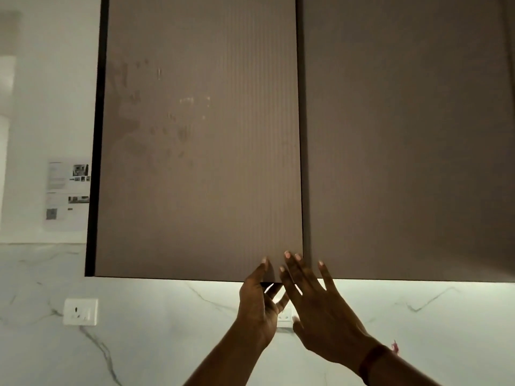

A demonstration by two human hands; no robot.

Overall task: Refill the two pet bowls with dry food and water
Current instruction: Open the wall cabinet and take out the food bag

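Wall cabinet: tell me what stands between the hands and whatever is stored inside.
The closed left cabinet door stands in the way. The left hand pinches its lower right corner and the right hand lies flat at the seam with the right cabinet door. The food and bowls are not in view.

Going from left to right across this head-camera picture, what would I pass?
Papers stuck on the wall → white wall socket → left cabinet door → left hand → right hand → right cabinet door.
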